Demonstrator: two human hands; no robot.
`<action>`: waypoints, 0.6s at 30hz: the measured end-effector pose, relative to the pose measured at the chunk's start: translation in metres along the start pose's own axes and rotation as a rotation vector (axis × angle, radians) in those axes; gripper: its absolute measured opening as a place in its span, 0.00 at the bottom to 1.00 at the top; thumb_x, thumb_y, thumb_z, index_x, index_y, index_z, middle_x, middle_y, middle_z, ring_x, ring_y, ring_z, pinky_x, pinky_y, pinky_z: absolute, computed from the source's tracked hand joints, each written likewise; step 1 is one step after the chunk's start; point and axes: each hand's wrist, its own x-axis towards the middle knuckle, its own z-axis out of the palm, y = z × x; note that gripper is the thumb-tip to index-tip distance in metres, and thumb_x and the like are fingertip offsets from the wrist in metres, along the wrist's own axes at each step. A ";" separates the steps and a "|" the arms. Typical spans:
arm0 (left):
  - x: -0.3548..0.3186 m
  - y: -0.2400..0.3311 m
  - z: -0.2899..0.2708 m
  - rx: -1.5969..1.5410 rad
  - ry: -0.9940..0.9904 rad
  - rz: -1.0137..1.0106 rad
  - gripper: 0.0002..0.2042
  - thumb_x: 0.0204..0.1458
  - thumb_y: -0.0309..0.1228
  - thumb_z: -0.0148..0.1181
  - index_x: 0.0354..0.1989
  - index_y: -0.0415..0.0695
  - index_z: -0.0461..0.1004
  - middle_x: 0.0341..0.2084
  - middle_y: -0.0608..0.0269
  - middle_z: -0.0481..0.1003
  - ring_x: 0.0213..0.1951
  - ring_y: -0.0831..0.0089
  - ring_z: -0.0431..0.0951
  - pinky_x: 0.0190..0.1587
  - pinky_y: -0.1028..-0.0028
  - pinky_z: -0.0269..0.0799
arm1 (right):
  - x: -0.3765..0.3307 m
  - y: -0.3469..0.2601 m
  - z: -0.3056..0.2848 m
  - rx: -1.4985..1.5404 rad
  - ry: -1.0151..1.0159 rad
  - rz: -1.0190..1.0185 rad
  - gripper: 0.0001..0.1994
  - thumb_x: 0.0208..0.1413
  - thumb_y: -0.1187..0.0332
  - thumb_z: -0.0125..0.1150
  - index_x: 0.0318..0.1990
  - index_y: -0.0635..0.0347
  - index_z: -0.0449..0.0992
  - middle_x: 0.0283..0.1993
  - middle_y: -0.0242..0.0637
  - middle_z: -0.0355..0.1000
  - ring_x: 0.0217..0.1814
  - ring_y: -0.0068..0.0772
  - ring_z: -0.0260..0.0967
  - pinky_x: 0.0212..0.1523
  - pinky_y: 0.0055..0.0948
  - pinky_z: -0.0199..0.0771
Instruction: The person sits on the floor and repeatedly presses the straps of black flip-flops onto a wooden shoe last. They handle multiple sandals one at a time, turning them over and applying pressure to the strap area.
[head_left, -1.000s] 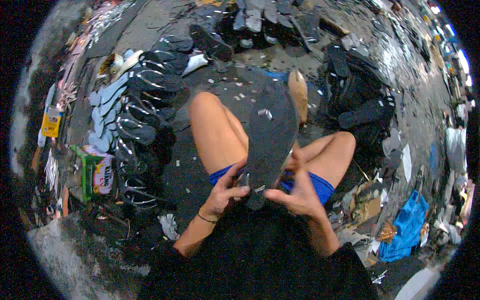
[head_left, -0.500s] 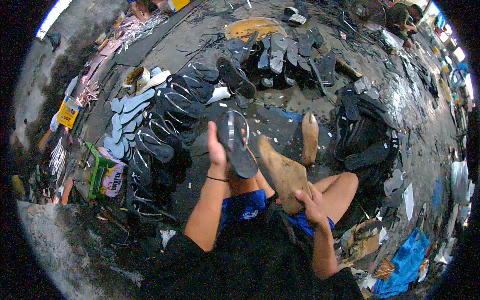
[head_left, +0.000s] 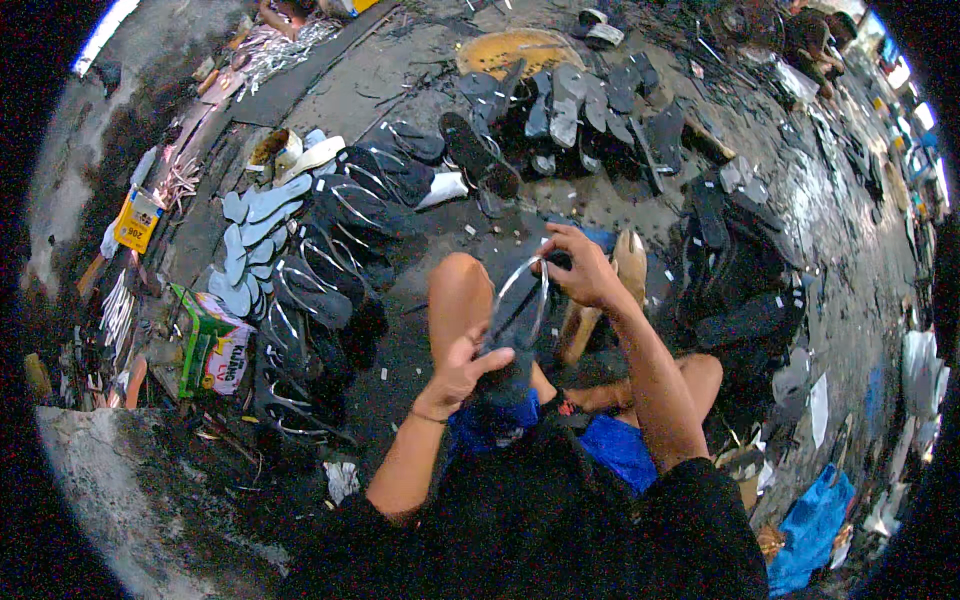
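Observation:
A dark thong sandal [head_left: 516, 318] with a silvery strap is held in front of me, above my lap. My left hand [head_left: 462, 372] grips its lower end from the left side, thumb lying across it. At the other end, my right hand [head_left: 582, 262] is closed with fingertips pinched on the strap and edge. Just beyond, a wooden foot-shaped last [head_left: 579, 335] lies partly hidden by my right forearm. A second wooden last [head_left: 631, 258] stands past my right wrist, also partly covered.
Several finished-looking sandals with silvery straps [head_left: 365, 210] line the left, beside grey sole pieces [head_left: 270, 205] and a green-and-pink package [head_left: 215, 345]. Dark soles [head_left: 565, 100] are gathered ahead, and more black pieces [head_left: 745, 260] lie to the right. A blue cloth [head_left: 815, 520] is at lower right.
My right hand has let go of the large wooden last, which now lies on the floor, and has taken hold of the sandal's strap end. My left hand has shifted to the sandal's lower end.

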 end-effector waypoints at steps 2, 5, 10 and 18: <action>-0.005 0.020 -0.033 0.316 0.274 0.148 0.22 0.59 0.31 0.61 0.60 0.37 0.69 0.47 0.62 0.76 0.46 0.74 0.76 0.53 0.73 0.72 | 0.042 0.018 0.022 0.244 -0.092 0.130 0.31 0.47 0.59 0.75 0.56 0.63 0.69 0.62 0.53 0.66 0.60 0.53 0.69 0.59 0.39 0.70; 0.000 0.056 -0.091 0.139 0.521 0.371 0.23 0.57 0.28 0.64 0.60 0.35 0.68 0.47 0.63 0.76 0.46 0.76 0.75 0.55 0.75 0.70 | 0.103 0.050 0.066 0.071 0.057 0.248 0.42 0.45 0.58 0.76 0.63 0.66 0.59 0.63 0.58 0.63 0.61 0.57 0.66 0.63 0.41 0.67; 0.009 0.087 -0.123 0.709 1.033 0.662 0.40 0.54 0.34 0.68 0.71 0.36 0.50 0.66 0.45 0.60 0.66 0.59 0.62 0.64 0.61 0.61 | 0.163 0.082 0.112 -0.074 0.186 0.326 0.37 0.48 0.59 0.72 0.62 0.69 0.62 0.56 0.59 0.69 0.58 0.57 0.69 0.60 0.42 0.68; 0.080 0.080 -0.027 0.341 0.522 0.692 0.45 0.54 0.32 0.68 0.74 0.43 0.42 0.65 0.39 0.60 0.67 0.56 0.61 0.66 0.56 0.59 | 0.005 -0.015 0.110 0.284 0.542 0.004 0.15 0.49 0.74 0.69 0.45 0.63 0.75 0.42 0.44 0.75 0.40 0.37 0.76 0.43 0.33 0.76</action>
